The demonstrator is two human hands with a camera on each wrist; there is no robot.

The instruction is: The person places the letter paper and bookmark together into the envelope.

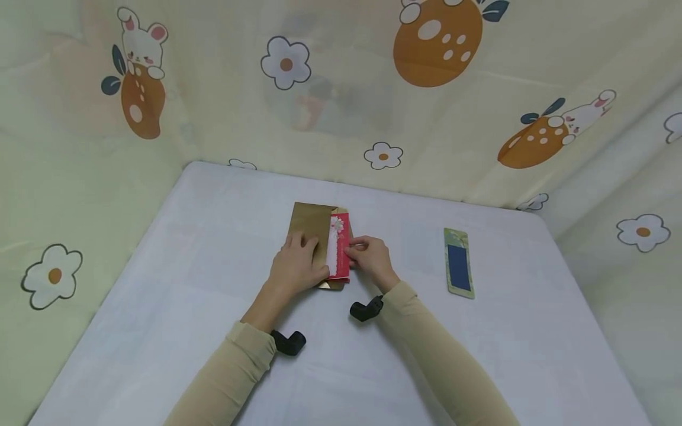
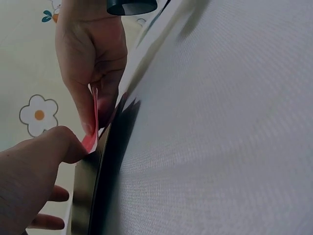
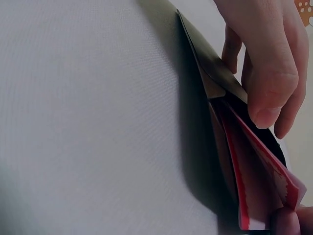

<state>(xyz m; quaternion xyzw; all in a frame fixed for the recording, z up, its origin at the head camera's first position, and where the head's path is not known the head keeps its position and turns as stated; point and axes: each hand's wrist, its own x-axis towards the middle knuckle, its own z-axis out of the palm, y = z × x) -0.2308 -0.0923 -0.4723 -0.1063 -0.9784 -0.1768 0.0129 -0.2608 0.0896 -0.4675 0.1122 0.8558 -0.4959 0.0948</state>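
A gold envelope (image 1: pixel 310 218) lies on the white table, its open end facing right. From that end sticks out a red and white folded card (image 1: pixel 344 236), its inner part hidden inside the envelope. My left hand (image 1: pixel 297 265) rests on the envelope, thumb tip at the edge where the card enters. At the card's outer edge, my right hand (image 1: pixel 373 258) pinches it between thumb and fingers. The right wrist view shows the card's red-edged leaves (image 3: pixel 261 188) spread slightly apart below the envelope flap (image 3: pixel 212 89).
Right of the hands lies a flat green item with a dark blue panel (image 1: pixel 458 269). Black wrist cameras (image 1: pixel 290 343) hang below both wrists. A cream curtain (image 1: pixel 330 118) with rabbits and flowers surrounds the table's back and sides.
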